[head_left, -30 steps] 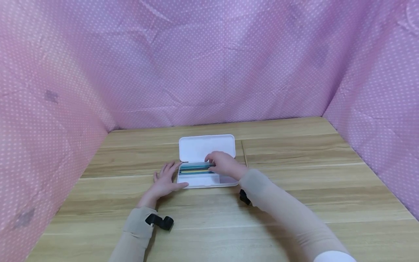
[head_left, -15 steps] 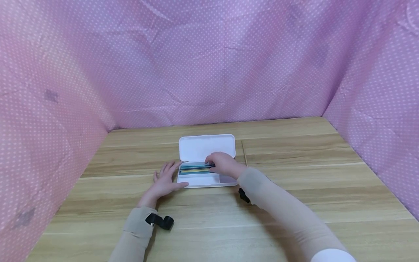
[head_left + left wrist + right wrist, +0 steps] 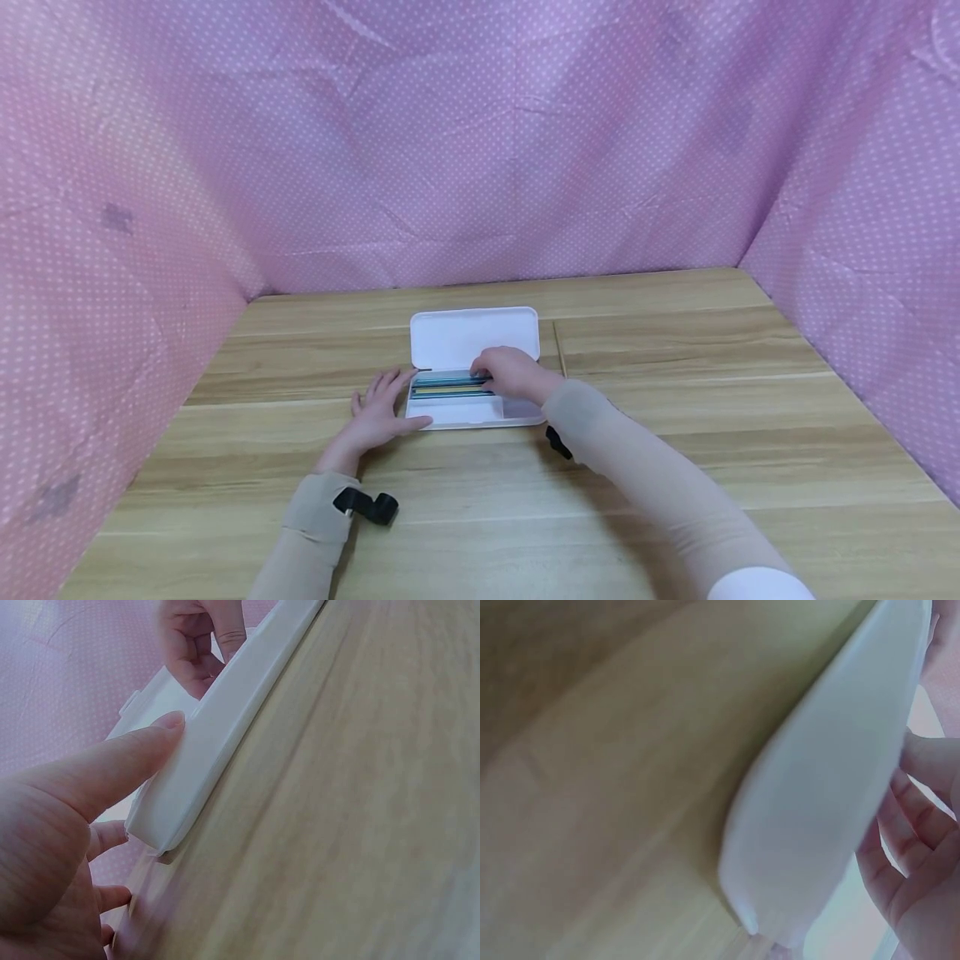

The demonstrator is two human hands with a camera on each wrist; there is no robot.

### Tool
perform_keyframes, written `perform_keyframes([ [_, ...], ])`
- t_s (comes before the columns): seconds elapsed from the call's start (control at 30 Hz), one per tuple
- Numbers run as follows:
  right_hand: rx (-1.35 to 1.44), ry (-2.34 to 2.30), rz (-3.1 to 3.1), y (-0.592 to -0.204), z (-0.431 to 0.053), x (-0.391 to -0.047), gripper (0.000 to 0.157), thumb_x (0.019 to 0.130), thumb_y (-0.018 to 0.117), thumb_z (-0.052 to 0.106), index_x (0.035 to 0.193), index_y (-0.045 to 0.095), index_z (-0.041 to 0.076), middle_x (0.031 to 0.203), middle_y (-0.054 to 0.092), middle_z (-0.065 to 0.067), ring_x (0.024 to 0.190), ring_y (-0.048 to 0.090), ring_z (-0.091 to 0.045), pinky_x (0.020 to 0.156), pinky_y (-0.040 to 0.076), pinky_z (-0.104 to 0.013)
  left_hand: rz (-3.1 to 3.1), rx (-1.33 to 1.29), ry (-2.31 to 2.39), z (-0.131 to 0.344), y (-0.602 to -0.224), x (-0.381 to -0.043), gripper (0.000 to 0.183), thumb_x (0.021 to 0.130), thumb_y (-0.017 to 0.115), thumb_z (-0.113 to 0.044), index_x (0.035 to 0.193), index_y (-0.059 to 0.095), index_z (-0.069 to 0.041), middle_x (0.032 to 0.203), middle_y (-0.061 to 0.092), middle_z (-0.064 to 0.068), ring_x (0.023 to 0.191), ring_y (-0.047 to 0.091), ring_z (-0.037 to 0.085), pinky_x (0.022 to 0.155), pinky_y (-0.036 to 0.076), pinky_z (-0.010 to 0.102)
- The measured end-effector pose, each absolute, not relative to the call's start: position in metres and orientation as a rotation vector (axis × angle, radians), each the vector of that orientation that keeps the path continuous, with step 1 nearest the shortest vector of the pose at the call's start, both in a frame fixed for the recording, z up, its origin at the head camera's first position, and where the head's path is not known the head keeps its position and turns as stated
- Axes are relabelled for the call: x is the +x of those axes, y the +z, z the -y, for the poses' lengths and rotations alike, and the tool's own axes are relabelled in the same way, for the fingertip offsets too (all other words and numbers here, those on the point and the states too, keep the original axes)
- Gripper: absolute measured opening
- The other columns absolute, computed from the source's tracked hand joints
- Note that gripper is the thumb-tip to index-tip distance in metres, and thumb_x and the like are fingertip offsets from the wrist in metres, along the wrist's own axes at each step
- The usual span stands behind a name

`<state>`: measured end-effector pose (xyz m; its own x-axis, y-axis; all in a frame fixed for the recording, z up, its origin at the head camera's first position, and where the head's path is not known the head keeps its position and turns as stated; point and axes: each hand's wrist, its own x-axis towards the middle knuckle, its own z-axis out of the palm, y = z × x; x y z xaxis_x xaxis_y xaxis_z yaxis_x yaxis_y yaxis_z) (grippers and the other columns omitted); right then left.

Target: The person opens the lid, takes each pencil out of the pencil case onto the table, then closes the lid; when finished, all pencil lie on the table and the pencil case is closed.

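A white pencil case [image 3: 453, 414] stands on the table with its lid [image 3: 472, 333] laid back. Slim pencils [image 3: 448, 389], striped teal, dark and yellow, lie side by side in its rear part. With fingers spread, my left hand [image 3: 378, 417] touches the case's left end; the thumb [image 3: 169, 724] rests on the front rim. My right hand [image 3: 513, 372] reaches over the right end, its bent fingers down among the pencils. Its fingertips are hidden by the case wall [image 3: 817, 787] in the right wrist view, so whether they pinch a pencil is unclear.
A thin brown stick [image 3: 560, 350] lies on the wooden table [image 3: 465, 517], right of the case. A small dark piece [image 3: 423, 370] sits at the case's rear left hinge edge. Pink dotted cloth [image 3: 480, 150] hangs behind and at both sides.
The pencils have shifted slightly inside the case under my right hand, which has moved only a little. My left hand stays in place.
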<state>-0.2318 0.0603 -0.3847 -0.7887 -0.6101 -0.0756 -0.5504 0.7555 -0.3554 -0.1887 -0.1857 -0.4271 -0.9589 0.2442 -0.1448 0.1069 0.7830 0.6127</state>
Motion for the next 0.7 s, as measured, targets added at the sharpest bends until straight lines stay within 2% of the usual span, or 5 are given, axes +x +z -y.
perform_keyframes([
  [0.23, -1.032, -0.464, -2.751, -0.3868, -0.0643, -0.2361, 0.019, 0.085, 0.069, 0.006, 0.104, 0.071, 0.007, 0.098, 0.068, -0.005, 0.09, 0.061, -0.017, 0.089, 0.049, -0.034, -2.757, 0.282, 0.936, 0.1858, -0.4267, -0.1885, 0.087, 0.077, 0.073, -0.048, 0.148, 0.03, -0.021, 0.155, 0.014, 0.021, 0.141, 0.0, 0.046, 0.102, -0.01, 0.071],
  [0.43, -1.132, -0.408, -2.767, -0.3896, -0.0656, -0.2386, 0.019, 0.086, 0.065, 0.002, 0.102, 0.072, 0.007, 0.098, 0.069, -0.005, 0.093, 0.063, -0.019, 0.09, 0.049, -0.034, -2.765, 0.287, 0.939, 0.187, -0.4273, -0.1893, 0.087, 0.077, 0.073, -0.048, 0.147, 0.031, -0.022, 0.155, 0.014, 0.022, 0.141, 0.001, 0.046, 0.101, -0.01, 0.072],
  [0.7, -1.046, -0.466, -2.758, -0.3892, -0.0647, -0.2387, 0.019, 0.088, 0.064, 0.002, 0.104, 0.071, 0.008, 0.099, 0.068, -0.005, 0.094, 0.062, -0.018, 0.091, 0.048, -0.034, -2.761, 0.282, 0.942, 0.1867, -0.4284, -0.1901, 0.087, 0.076, 0.074, -0.05, 0.147, 0.031, -0.023, 0.155, 0.015, 0.021, 0.142, 0.001, 0.045, 0.102, -0.01, 0.071],
])
